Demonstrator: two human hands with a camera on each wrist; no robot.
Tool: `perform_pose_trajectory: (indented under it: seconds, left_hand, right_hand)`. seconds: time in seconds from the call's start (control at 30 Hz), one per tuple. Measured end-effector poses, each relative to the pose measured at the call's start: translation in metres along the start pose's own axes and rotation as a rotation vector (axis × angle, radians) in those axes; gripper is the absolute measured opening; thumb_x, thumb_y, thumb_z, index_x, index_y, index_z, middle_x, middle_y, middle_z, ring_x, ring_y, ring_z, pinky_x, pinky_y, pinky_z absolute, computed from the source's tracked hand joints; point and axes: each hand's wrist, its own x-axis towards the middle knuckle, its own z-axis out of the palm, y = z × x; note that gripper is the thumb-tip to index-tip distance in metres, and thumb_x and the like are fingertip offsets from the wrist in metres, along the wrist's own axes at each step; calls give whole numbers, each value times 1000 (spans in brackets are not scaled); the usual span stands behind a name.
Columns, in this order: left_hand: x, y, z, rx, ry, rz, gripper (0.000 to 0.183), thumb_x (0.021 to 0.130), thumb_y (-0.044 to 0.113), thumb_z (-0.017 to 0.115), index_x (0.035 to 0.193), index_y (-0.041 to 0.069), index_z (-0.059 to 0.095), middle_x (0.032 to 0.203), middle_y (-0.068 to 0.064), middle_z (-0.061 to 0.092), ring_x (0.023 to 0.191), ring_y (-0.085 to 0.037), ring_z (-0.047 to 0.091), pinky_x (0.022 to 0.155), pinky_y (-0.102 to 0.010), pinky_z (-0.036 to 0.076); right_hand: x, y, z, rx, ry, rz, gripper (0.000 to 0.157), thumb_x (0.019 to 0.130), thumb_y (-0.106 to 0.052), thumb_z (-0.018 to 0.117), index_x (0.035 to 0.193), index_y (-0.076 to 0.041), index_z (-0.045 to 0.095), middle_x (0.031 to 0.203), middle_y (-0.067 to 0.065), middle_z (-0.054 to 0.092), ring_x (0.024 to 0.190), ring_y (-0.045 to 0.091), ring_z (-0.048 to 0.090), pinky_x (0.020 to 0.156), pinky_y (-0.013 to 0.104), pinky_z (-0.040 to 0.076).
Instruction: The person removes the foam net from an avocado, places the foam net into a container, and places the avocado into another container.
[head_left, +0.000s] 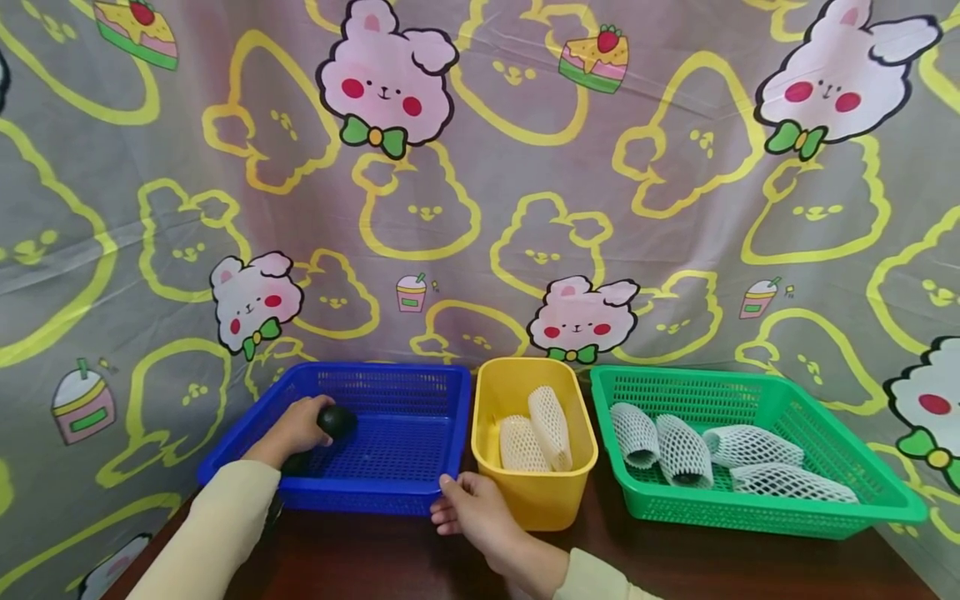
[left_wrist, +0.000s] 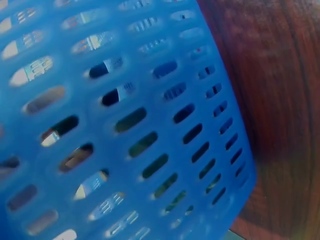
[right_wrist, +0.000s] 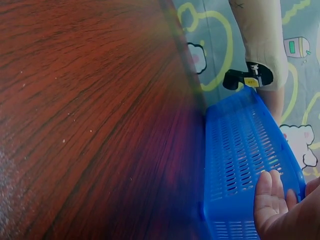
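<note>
My left hand [head_left: 298, 428] reaches into the blue basket [head_left: 420, 492] and grips a dark green avocado [head_left: 338, 422], fingers over its left side. Under that hand, another dark round thing [head_left: 295, 463] is partly hidden. In the left wrist view, the basket's slotted wall [left_wrist: 150, 107] covers the hand and what it holds. My right hand [head_left: 480, 512] is at the basket's near right corner, thumb by the rim. Its extended fingers [right_wrist: 270, 192] lie along the outer wall in the right wrist view.
A yellow bin [head_left: 536, 500] with two white foam net sleeves [head_left: 551, 425] stands in the middle. To its right, a green basket [head_left: 750, 518] holds several netted items [head_left: 684, 450]. All stand on a dark wooden table [head_left: 360, 554] before a patterned curtain [head_left: 480, 275].
</note>
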Motion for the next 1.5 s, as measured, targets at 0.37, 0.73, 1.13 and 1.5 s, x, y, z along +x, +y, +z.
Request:
perform_pose_trajectory:
  seconds: [0.37, 0.73, 1.13, 1.5]
  left_hand:
    - [0, 4, 4, 74, -37, 6, 60, 70, 1, 83, 122, -10, 56, 113, -32, 58, 106, -49, 54, 87, -56, 45]
    - [1, -1, 5, 114, -62, 10, 60, 73, 0, 81, 122, -16, 50, 112, -35, 56, 105, -49, 54, 88, -56, 45]
    - [0, -2, 9, 165, -57, 34, 55, 76, -1, 78, 121, -17, 50, 105, -34, 57, 101, -47, 56, 86, -55, 46]
    - [2, 1, 7, 148, -87, -21, 60, 77, 3, 78, 125, -17, 48, 111, -36, 55, 105, -48, 54, 91, -56, 43]
  right_hand:
    - [2, 2, -1, -13, 3, 13, 24, 102, -16, 50, 84, 0, 56, 72, 7, 63, 61, 13, 61, 59, 30, 56]
    - [4, 3, -1, -39, 10, 19, 25, 102, -16, 50, 85, 2, 56, 73, 7, 63, 61, 13, 61, 59, 31, 56]
    - [4, 1, -1, -55, 13, 20, 26, 102, -15, 50, 83, 2, 56, 73, 9, 64, 61, 13, 61, 60, 32, 57]
    - [2, 0, -2, -34, 7, 19, 26, 102, -16, 51, 85, 3, 57, 72, 8, 63, 61, 13, 60, 59, 31, 56]
